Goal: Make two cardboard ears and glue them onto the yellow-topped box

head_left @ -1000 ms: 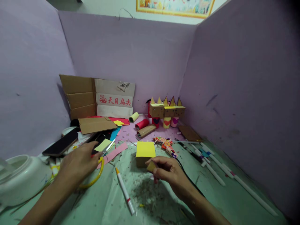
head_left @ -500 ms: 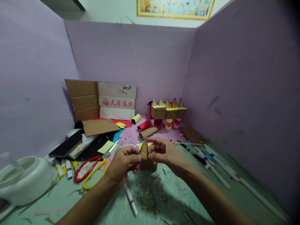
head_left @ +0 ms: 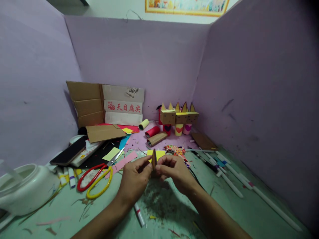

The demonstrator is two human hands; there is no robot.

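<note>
In the middle of the head view I hold a small pointed cardboard ear (head_left: pixel 154 157) upright, its narrow dark edge towards me. My left hand (head_left: pixel 136 174) pinches it low on the left side. The fingertips of my right hand (head_left: pixel 173 171) close on its lower right side. Just behind the ear lies a yellow paper piece (head_left: pixel 160 153), partly hidden by my fingers. A white marker (head_left: pixel 139 215) with a red band lies below my left hand. Scissors (head_left: pixel 99 181) with red and yellow handles rest to the left.
At the back stand several cardboard-headed figures (head_left: pixel 168 117) with pointed ears, near paper rolls (head_left: pixel 152 131). A white pot (head_left: pixel 27 189) is at far left, near a phone (head_left: pixel 71 151). White sticks (head_left: pixel 271 207) line the right side. Purple panels (head_left: pixel 137 56) enclose the table.
The ear has turned from showing its yellowish face to edge-on. My right fingers have closed in on it. The patterned item behind my right hand has come into view.
</note>
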